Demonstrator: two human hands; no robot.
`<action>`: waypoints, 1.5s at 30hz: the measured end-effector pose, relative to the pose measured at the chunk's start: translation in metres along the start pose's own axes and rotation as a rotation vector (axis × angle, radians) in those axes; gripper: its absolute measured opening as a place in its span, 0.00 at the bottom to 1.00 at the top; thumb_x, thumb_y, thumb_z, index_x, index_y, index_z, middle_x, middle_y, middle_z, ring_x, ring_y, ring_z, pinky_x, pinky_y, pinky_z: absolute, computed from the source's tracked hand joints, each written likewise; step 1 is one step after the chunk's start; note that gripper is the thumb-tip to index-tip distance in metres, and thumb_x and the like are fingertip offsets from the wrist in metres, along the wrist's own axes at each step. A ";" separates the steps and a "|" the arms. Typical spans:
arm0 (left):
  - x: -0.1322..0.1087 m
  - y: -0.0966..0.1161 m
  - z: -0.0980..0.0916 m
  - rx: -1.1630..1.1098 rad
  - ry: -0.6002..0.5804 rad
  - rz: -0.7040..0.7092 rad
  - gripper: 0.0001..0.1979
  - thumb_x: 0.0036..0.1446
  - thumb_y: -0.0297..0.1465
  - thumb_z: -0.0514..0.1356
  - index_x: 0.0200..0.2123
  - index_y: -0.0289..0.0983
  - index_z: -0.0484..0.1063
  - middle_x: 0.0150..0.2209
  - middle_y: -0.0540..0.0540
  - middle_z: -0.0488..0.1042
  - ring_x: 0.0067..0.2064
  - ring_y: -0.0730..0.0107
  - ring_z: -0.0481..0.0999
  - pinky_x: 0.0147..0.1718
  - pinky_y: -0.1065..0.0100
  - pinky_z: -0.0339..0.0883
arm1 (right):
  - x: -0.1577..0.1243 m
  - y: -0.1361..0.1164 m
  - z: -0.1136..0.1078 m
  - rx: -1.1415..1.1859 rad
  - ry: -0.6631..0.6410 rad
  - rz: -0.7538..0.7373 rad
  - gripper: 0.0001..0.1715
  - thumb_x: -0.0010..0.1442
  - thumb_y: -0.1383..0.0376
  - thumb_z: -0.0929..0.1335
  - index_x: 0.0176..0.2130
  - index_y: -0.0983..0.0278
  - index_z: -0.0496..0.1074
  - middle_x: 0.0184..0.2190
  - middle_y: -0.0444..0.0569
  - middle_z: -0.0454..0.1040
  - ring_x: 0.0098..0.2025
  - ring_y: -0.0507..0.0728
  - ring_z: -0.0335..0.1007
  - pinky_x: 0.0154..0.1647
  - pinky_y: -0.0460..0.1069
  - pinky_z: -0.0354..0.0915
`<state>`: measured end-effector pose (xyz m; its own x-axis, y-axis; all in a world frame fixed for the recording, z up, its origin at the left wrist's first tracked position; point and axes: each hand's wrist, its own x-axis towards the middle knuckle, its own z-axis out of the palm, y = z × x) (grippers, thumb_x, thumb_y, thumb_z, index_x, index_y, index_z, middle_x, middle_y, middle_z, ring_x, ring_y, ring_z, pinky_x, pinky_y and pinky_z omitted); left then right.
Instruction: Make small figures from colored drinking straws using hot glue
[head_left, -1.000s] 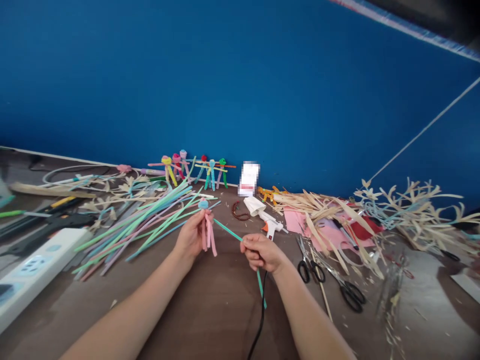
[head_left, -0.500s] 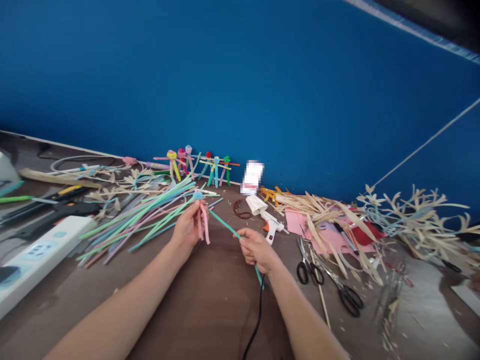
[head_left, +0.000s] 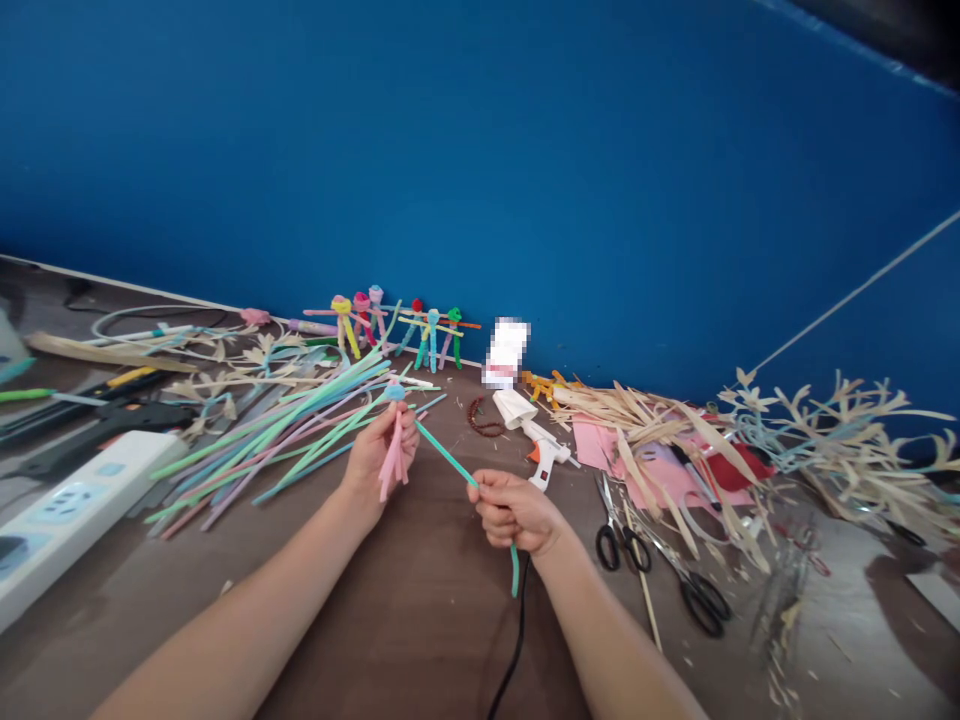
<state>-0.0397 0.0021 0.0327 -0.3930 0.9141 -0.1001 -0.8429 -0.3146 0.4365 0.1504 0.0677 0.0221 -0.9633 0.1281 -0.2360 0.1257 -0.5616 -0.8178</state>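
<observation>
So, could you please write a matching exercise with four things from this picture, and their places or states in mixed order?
1. Left hand
2. Right hand
3. Power strip
4. Glue gun

A. Between the bead string and the black-handled scissors
B. Gripping a turquoise pipe cleaner, whose end hangs below
C. At the picture's left edge
D. Holding a mostly pink pipe-cleaner figure

Pairs: 1-D, 2-B, 3-C, 4-A

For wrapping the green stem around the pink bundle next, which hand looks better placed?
Probably the right hand: it grips the green stem partway along, with the stem stretched toward the left hand, which is occupied holding the pink bundle.
</observation>
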 end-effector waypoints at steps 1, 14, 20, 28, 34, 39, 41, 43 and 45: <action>0.000 0.000 0.000 -0.007 0.005 -0.002 0.10 0.56 0.26 0.48 0.24 0.33 0.63 0.17 0.53 0.59 0.16 0.83 0.59 0.12 0.81 0.55 | 0.000 0.000 0.000 0.011 -0.025 0.009 0.07 0.55 0.62 0.62 0.31 0.63 0.60 0.08 0.30 0.47 0.09 0.42 0.32 0.10 0.38 0.43; 0.006 -0.016 -0.012 0.309 0.030 0.106 0.08 0.46 0.30 0.60 0.29 0.30 0.70 0.17 0.52 0.65 0.17 0.82 0.62 0.14 0.80 0.56 | -0.012 -0.006 -0.011 -0.123 0.162 -0.135 0.08 0.54 0.61 0.62 0.30 0.65 0.62 0.08 0.33 0.55 0.07 0.44 0.46 0.10 0.41 0.54; 0.000 -0.024 -0.008 0.445 -0.064 0.100 0.11 0.46 0.32 0.60 0.32 0.31 0.71 0.18 0.50 0.67 0.18 0.81 0.62 0.14 0.80 0.57 | -0.014 -0.013 -0.022 -0.490 0.646 -0.217 0.10 0.46 0.69 0.63 0.33 0.67 0.67 0.27 0.46 0.69 0.23 0.50 0.66 0.22 0.45 0.61; -0.013 -0.034 0.000 0.520 -0.171 -0.101 0.09 0.45 0.31 0.60 0.29 0.31 0.72 0.21 0.48 0.69 0.16 0.83 0.58 0.09 0.81 0.46 | 0.000 -0.004 0.005 -0.868 0.827 -0.593 0.14 0.51 0.69 0.62 0.39 0.62 0.69 0.39 0.50 0.69 0.43 0.56 0.63 0.48 0.54 0.57; -0.022 -0.044 0.000 0.649 -0.266 -0.148 0.11 0.46 0.34 0.59 0.26 0.31 0.72 0.17 0.50 0.65 0.15 0.85 0.52 0.11 0.79 0.40 | 0.009 0.004 0.011 -0.171 0.481 -0.207 0.15 0.47 0.59 0.68 0.35 0.64 0.64 0.23 0.43 0.68 0.22 0.50 0.65 0.23 0.46 0.63; -0.022 -0.046 -0.002 0.635 -0.217 -0.154 0.10 0.45 0.35 0.61 0.27 0.32 0.72 0.16 0.53 0.61 0.16 0.84 0.54 0.13 0.79 0.44 | 0.011 0.007 0.015 -0.036 0.398 -0.234 0.20 0.43 0.64 0.70 0.38 0.64 0.64 0.27 0.43 0.68 0.24 0.49 0.66 0.23 0.44 0.63; -0.021 -0.046 -0.002 0.620 -0.197 -0.162 0.10 0.45 0.34 0.61 0.28 0.32 0.72 0.17 0.53 0.61 0.16 0.85 0.52 0.12 0.79 0.41 | 0.013 0.008 0.015 -0.024 0.452 -0.257 0.19 0.43 0.66 0.71 0.37 0.64 0.66 0.26 0.42 0.67 0.23 0.47 0.64 0.23 0.44 0.63; -0.019 -0.046 -0.002 0.594 -0.176 -0.160 0.10 0.44 0.33 0.61 0.28 0.32 0.72 0.19 0.52 0.62 0.16 0.85 0.53 0.12 0.79 0.40 | 0.013 0.007 0.011 -0.023 0.487 -0.252 0.16 0.43 0.66 0.70 0.35 0.66 0.67 0.23 0.42 0.67 0.21 0.47 0.63 0.22 0.44 0.63; -0.017 -0.045 -0.004 0.556 -0.153 -0.158 0.10 0.44 0.33 0.61 0.30 0.32 0.72 0.19 0.52 0.63 0.17 0.83 0.55 0.12 0.79 0.42 | 0.012 0.005 0.003 -0.024 0.502 -0.245 0.15 0.43 0.65 0.70 0.34 0.66 0.67 0.20 0.42 0.65 0.19 0.49 0.63 0.20 0.44 0.62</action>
<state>0.0037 -0.0002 0.0112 -0.1862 0.9784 -0.0898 -0.5514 -0.0284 0.8338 0.1393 0.0644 0.0169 -0.7346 0.6292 -0.2538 -0.0767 -0.4487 -0.8904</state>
